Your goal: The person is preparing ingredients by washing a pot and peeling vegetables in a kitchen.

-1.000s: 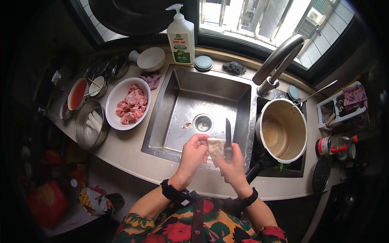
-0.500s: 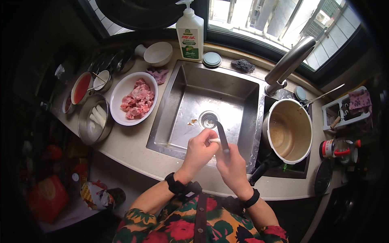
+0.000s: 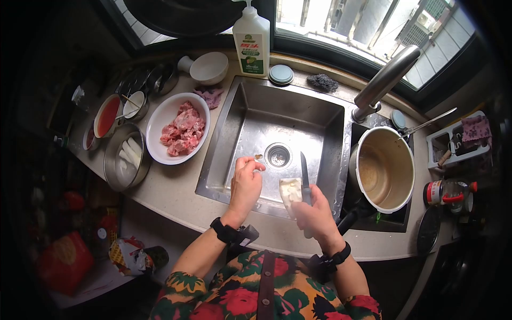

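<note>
My right hand (image 3: 317,216) grips a knife (image 3: 305,173), its dark blade pointing away from me over the sink. The same hand also holds a pale, off-white peeled piece (image 3: 288,191), broad and flat-sided, beside the blade; its kind is unclear. Left of it, my left hand (image 3: 246,184) hovers above the sink with fingers loosely bent and no object visible in them. Below both hands is the steel sink (image 3: 250,125). Small brown scraps (image 3: 259,157) lie near the drain (image 3: 278,155), just beyond my left fingertips.
On the left counter stand a white bowl of raw meat (image 3: 184,128) and a metal bowl with white sticks (image 3: 128,154). A large pot (image 3: 384,168) sits right of the sink under the faucet (image 3: 386,80). A pump bottle (image 3: 252,45) stands behind.
My hands have moved apart. My left hand has let go of the pale piece and shifted left, while my right hand, moved slightly right, keeps the knife and now the piece too.
</note>
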A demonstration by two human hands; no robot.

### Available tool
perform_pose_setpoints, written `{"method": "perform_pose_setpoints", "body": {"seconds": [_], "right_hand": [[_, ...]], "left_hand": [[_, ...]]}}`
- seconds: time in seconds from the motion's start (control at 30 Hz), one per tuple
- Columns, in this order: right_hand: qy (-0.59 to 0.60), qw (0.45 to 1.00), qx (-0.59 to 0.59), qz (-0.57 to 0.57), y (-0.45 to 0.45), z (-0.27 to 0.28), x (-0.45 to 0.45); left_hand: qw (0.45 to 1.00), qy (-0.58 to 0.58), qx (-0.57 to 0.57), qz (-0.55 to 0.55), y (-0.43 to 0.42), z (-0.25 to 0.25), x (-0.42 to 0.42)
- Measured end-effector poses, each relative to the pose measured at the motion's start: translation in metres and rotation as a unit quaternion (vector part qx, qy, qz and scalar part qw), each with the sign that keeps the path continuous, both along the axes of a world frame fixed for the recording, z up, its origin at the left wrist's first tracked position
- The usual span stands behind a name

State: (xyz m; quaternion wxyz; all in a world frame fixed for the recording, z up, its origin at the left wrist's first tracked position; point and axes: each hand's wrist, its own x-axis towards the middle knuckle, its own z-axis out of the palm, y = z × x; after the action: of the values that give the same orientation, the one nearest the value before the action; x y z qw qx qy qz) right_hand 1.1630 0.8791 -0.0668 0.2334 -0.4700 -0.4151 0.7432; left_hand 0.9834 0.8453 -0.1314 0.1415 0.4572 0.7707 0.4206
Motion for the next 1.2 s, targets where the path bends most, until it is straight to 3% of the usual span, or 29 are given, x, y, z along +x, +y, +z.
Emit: {"method": "perform_pose_setpoints", "body": {"seconds": [0.07,0.13,0.3,0.4,0.47,0.67,0.8,0.87,0.9,0.97,1.0,1.03,1.1,1.13,1.2], "right_hand": [[0.049,0.998,-0.038,0.015,0.002,0.002,0.000],[0.043,0.999,-0.025,0.020,0.002,-0.003,-0.001],[0.006,0.999,0.020,0.036,-0.005,-0.001,-0.007],[0.010,0.999,0.027,0.040,-0.007,0.000,-0.007],[0.019,0.999,-0.009,0.047,-0.006,-0.001,-0.004],[0.066,0.994,-0.061,0.060,0.000,0.003,0.006],[0.052,0.993,-0.061,0.089,0.002,0.004,0.010],[0.071,0.995,-0.042,0.058,0.001,0.006,0.007],[0.072,0.995,-0.042,0.057,0.001,0.006,0.007],[0.060,0.996,-0.019,0.062,0.002,0.004,0.007],[0.061,0.996,-0.018,0.059,0.004,0.003,0.007],[0.046,0.996,-0.004,0.082,0.005,0.001,0.009],[0.032,0.994,0.011,0.105,0.009,0.000,0.011],[0.020,0.989,0.019,0.146,0.011,-0.001,0.012],[0.009,0.982,0.027,0.188,0.016,-0.005,0.013]], "left_hand": [[0.999,0.037,0.016,0.007,-0.003,0.005,0.000],[0.988,-0.142,-0.016,-0.052,-0.008,0.038,0.008],[0.972,-0.219,-0.001,-0.082,-0.013,0.046,0.018],[0.949,-0.299,-0.049,-0.089,-0.012,0.051,0.014],[0.876,-0.463,-0.064,-0.114,-0.012,0.051,0.008],[0.816,-0.566,-0.040,-0.114,-0.015,0.051,0.007],[0.812,-0.569,-0.039,-0.121,-0.015,0.051,0.008],[0.899,-0.429,-0.063,-0.052,-0.012,0.052,0.008],[0.900,-0.429,-0.063,-0.053,-0.012,0.050,0.006],[0.979,-0.169,-0.110,-0.015,-0.011,0.034,-0.002],[0.987,-0.159,0.012,-0.029,-0.008,0.022,0.000],[0.987,-0.159,0.011,-0.031,-0.010,0.014,0.001],[0.923,-0.380,-0.031,-0.057,-0.012,0.024,0.004],[0.923,-0.380,-0.032,-0.058,-0.013,0.032,0.005],[0.805,-0.546,-0.140,-0.185,-0.013,0.046,0.007]]}}
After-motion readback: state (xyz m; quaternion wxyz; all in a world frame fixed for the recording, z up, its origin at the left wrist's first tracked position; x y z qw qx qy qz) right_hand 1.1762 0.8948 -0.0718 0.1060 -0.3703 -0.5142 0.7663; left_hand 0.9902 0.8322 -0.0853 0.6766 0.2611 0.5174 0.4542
